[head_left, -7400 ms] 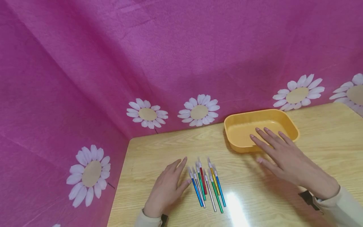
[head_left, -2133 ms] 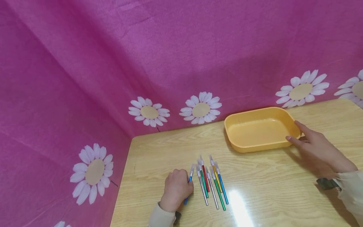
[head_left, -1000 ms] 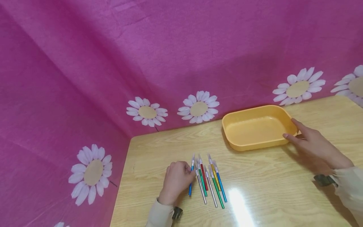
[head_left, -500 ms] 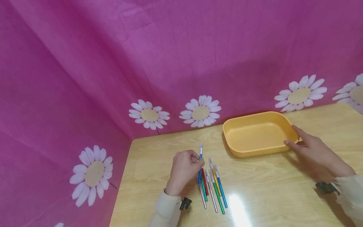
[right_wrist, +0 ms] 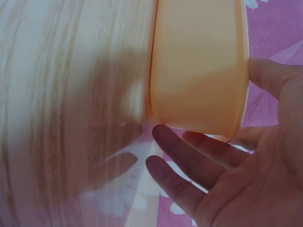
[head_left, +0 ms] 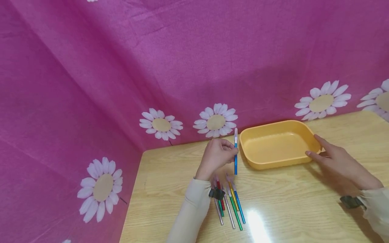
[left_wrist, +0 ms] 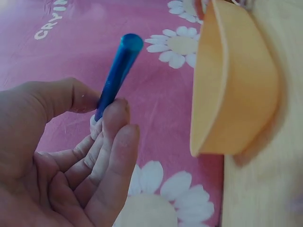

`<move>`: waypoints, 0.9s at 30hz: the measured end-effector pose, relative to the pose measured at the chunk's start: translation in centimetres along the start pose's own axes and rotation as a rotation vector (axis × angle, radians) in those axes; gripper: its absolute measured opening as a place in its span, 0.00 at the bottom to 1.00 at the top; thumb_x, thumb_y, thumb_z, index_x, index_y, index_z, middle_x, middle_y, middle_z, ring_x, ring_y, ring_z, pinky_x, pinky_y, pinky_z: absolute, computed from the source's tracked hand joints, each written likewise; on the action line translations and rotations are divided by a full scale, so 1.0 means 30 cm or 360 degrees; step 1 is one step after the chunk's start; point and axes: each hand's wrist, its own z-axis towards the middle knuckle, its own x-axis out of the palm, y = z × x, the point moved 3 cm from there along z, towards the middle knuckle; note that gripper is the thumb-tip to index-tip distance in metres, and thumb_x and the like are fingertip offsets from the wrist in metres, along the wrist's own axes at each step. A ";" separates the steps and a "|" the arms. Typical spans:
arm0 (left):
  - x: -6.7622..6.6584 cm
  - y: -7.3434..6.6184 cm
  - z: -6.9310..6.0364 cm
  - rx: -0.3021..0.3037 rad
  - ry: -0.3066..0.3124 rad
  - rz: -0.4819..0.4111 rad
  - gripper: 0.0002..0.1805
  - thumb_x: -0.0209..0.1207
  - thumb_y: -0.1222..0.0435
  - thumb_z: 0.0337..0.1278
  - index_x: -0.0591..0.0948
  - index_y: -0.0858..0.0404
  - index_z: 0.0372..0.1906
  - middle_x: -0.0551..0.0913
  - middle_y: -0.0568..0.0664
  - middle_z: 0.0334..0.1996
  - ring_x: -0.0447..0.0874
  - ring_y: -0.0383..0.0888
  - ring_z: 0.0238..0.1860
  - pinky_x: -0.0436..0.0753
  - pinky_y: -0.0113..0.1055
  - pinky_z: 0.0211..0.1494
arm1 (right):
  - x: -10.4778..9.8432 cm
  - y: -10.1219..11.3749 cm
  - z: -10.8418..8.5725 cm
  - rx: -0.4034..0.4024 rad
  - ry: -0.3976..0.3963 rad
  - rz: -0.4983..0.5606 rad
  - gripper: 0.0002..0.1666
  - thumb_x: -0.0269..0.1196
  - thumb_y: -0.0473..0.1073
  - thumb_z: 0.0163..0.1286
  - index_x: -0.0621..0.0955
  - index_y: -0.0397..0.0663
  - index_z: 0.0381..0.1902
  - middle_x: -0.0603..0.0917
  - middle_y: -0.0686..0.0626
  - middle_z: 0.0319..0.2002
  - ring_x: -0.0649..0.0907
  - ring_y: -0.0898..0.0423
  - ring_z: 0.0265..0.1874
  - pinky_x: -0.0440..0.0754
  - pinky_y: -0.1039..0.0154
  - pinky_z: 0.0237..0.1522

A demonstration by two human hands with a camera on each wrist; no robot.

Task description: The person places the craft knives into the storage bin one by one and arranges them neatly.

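In the head view my left hand [head_left: 217, 156] pinches a blue craft knife [head_left: 235, 162] with a clear cap, between thumb and fingers. It is held near upright, just left of the yellow plastic tray [head_left: 285, 162]. The left wrist view shows the end of its blue handle [left_wrist: 118, 71] pointing up past the fingertips. My right hand [head_left: 343, 162] holds the tray's right end, thumb at the rim; in the right wrist view the fingers [right_wrist: 189, 161] lie by its end wall. Several craft knives [head_left: 238, 207], silver, green, red, gold and blue, lie side by side, partly hidden by the left wrist.
The wooden table [head_left: 291, 206] meets a pink cloth [head_left: 243, 60] printed with white daisies at its back and left edges. The tray stands against the back cloth, its inside bare. A bright light reflection [head_left: 256, 224] shows near the front.
My left hand has taken the blue craft knife from the row's left end, lifted it and carried it right, up to the tray. My right hand moved onto the tray's right end and stays there.
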 end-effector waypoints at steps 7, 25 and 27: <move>0.014 -0.041 0.094 -0.0058 0.0127 -0.0182 0.07 0.66 0.66 0.64 0.87 0.67 0.35 0.89 0.53 0.23 0.85 0.37 0.22 0.89 0.33 0.32 | 0.006 -0.004 -0.001 0.0065 0.0079 0.0019 0.55 0.56 0.60 0.80 0.44 0.30 0.82 0.72 0.16 0.64 0.87 0.33 0.49 0.83 0.43 0.50; 0.156 -0.105 0.271 -0.0207 0.0411 -0.0338 0.08 0.65 0.67 0.65 0.84 0.64 0.29 0.84 0.48 0.19 0.84 0.38 0.21 0.88 0.33 0.30 | 0.008 0.002 -0.007 0.0115 0.0133 0.0071 0.56 0.54 0.63 0.80 0.41 0.35 0.83 0.67 0.18 0.69 0.84 0.31 0.53 0.80 0.32 0.55; 0.173 -0.115 0.279 -0.0194 0.0420 -0.0317 0.10 0.65 0.67 0.65 0.84 0.64 0.27 0.84 0.49 0.19 0.84 0.38 0.20 0.91 0.41 0.36 | 0.004 -0.002 -0.004 0.0083 0.0094 0.0048 0.55 0.56 0.61 0.80 0.43 0.34 0.83 0.71 0.19 0.66 0.85 0.32 0.52 0.83 0.39 0.53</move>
